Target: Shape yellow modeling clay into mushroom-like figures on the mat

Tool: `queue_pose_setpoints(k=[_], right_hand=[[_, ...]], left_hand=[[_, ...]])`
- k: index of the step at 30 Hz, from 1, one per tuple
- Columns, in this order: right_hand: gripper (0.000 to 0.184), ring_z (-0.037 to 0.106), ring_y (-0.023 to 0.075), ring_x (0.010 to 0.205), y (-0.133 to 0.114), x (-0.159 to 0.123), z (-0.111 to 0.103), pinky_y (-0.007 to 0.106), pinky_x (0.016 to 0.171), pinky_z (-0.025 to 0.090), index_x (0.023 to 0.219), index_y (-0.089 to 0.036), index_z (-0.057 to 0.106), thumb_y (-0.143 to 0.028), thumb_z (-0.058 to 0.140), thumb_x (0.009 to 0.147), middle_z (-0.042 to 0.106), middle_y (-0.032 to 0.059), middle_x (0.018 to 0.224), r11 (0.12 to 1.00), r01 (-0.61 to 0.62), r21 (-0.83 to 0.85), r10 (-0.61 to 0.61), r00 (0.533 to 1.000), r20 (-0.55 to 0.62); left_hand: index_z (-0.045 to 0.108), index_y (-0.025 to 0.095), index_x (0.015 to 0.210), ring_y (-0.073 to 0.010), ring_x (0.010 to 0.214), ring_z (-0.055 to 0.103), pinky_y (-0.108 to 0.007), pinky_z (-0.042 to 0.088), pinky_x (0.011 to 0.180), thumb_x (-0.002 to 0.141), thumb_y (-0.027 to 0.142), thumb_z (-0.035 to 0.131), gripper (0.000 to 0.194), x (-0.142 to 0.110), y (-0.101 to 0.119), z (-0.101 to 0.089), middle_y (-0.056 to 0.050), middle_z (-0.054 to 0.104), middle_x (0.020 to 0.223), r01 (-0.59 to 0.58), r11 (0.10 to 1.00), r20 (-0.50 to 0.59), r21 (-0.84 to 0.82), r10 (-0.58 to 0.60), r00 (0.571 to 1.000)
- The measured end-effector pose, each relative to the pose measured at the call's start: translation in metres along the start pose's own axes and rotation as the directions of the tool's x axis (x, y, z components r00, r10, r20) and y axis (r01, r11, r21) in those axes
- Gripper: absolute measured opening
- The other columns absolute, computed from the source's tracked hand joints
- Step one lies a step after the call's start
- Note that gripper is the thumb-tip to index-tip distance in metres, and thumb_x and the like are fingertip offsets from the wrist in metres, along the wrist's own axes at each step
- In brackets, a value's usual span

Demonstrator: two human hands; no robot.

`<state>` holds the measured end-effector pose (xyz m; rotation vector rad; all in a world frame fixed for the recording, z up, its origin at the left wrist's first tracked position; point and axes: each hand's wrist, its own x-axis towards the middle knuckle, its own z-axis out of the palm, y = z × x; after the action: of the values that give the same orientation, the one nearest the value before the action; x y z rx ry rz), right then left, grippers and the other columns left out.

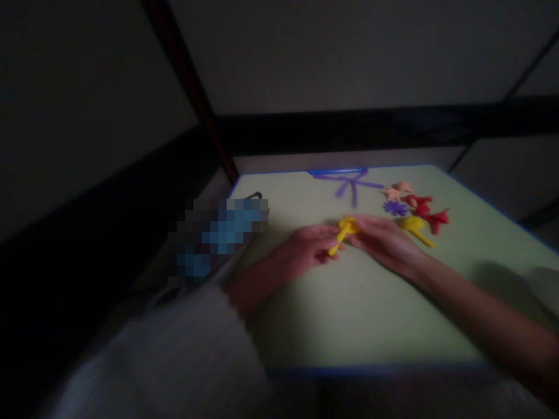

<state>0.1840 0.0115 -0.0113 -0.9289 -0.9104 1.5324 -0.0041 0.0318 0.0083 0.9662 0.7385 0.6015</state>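
Observation:
A yellow clay-like piece (346, 228) with a rounded top and a thin stem is between my two hands, above the table. My left hand (308, 250) pinches its stem, which slants down toward me. My right hand (386, 240) has its fingers closed around the rounded top. Just beyond my right wrist, a second yellow piece (413, 224) of like shape lies on the table. Red figures (419, 205), a purple flower-like piece (395, 208) and pale pink shapes (392, 193) are grouped behind it.
The pale table (349, 314) has a blue edge. Purple strips (353, 185) lie joined near its far side, by a blue bar (338, 171). At the left stands a pixelated item (227, 233) with a dark loop. Dim walls rise behind.

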Motion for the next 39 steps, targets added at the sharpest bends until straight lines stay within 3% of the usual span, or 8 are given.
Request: queue_pose_setpoints(k=[15, 20, 24, 26, 29, 35, 39], right_hand=[[0.014, 0.068, 0.0121, 0.076, -0.002, 0.0, 0.0, 0.022, 0.074, 0.055, 0.088, -0.019, 0.072, -0.024, 0.069, 0.075, 0.072, 0.0047, 0.092, 0.998, -0.043, 0.047, 0.044, 0.999, -0.025], [0.012, 0.068, 0.012, 0.078, -0.002, 0.002, -0.002, 0.02, 0.071, 0.055, 0.087, -0.019, 0.071, -0.022, 0.068, 0.076, 0.072, 0.0041, 0.091, 0.997, -0.025, 0.078, 0.03, 0.998, -0.055], [0.008, 0.069, 0.0113, 0.076, -0.004, 0.003, -0.004, 0.019, 0.07, 0.057, 0.084, -0.021, 0.07, -0.02, 0.065, 0.078, 0.073, 0.0018, 0.088, 0.99, -0.023, 0.14, 0.035, 0.996, -0.082], [0.008, 0.069, 0.0116, 0.077, -0.004, 0.004, -0.006, 0.021, 0.071, 0.057, 0.085, -0.022, 0.069, -0.021, 0.063, 0.081, 0.073, 0.0017, 0.09, 0.989, -0.028, 0.145, 0.04, 0.996, -0.079], [0.008, 0.069, 0.0117, 0.08, -0.002, 0.005, -0.009, 0.02, 0.073, 0.057, 0.086, -0.023, 0.068, -0.022, 0.061, 0.083, 0.073, 0.0013, 0.094, 0.99, -0.02, 0.139, 0.031, 0.997, -0.075], [0.008, 0.067, 0.0137, 0.091, 0.0, 0.007, -0.013, 0.021, 0.075, 0.056, 0.088, -0.026, 0.068, -0.027, 0.062, 0.082, 0.072, -0.0001, 0.1, 0.99, 0.028, 0.141, -0.014, 0.995, -0.103], [0.009, 0.067, 0.0126, 0.089, -0.002, 0.004, -0.009, 0.021, 0.074, 0.055, 0.087, -0.028, 0.069, -0.027, 0.066, 0.078, 0.072, -0.0028, 0.099, 0.992, 0.06, 0.109, -0.045, 0.991, -0.129]], left_hand=[[0.061, 0.015, 0.094, -0.0033, 0.056, 0.053, -0.015, 0.037, 0.054, 0.079, 0.01, 0.054, 0.017, -0.002, 0.005, 0.002, -0.001, 0.064, 0.075, 0.039, 0.999, 0.017, -0.018, -0.039, 0.999], [0.059, 0.015, 0.098, -0.0036, 0.056, 0.054, -0.015, 0.036, 0.054, 0.076, 0.011, 0.057, 0.023, -0.003, 0.005, 0.001, -0.001, 0.064, 0.075, 0.046, 0.999, 0.046, 0.004, -0.046, 0.998], [0.056, 0.013, 0.1, -0.0069, 0.057, 0.058, -0.018, 0.039, 0.054, 0.07, 0.016, 0.064, 0.031, -0.001, 0.006, -0.004, -0.003, 0.064, 0.074, -0.035, 0.991, 0.024, 0.125, 0.033, 0.999], [0.055, 0.013, 0.097, -0.0077, 0.055, 0.057, -0.019, 0.04, 0.053, 0.066, 0.016, 0.067, 0.034, 0.001, 0.006, -0.007, 0.0, 0.064, 0.07, -0.101, 0.949, -0.058, 0.299, 0.124, 0.991], [0.054, 0.015, 0.092, -0.0085, 0.054, 0.056, -0.02, 0.04, 0.053, 0.059, 0.01, 0.069, 0.036, 0.004, 0.004, -0.011, 0.004, 0.06, 0.063, -0.181, 0.83, -0.153, 0.528, 0.302, 0.941], [0.054, 0.017, 0.097, -0.0106, 0.058, 0.054, -0.022, 0.04, 0.056, 0.064, 0.012, 0.064, 0.035, 0.007, -0.006, -0.016, 0.004, 0.056, 0.064, -0.253, 0.635, -0.095, 0.73, 0.46, 0.883], [0.056, 0.018, 0.098, -0.014, 0.069, 0.054, -0.026, 0.041, 0.065, 0.066, 0.012, 0.062, 0.033, 0.005, -0.009, -0.019, -0.001, 0.058, 0.074, -0.209, 0.413, -0.075, 0.887, 0.574, 0.816]])
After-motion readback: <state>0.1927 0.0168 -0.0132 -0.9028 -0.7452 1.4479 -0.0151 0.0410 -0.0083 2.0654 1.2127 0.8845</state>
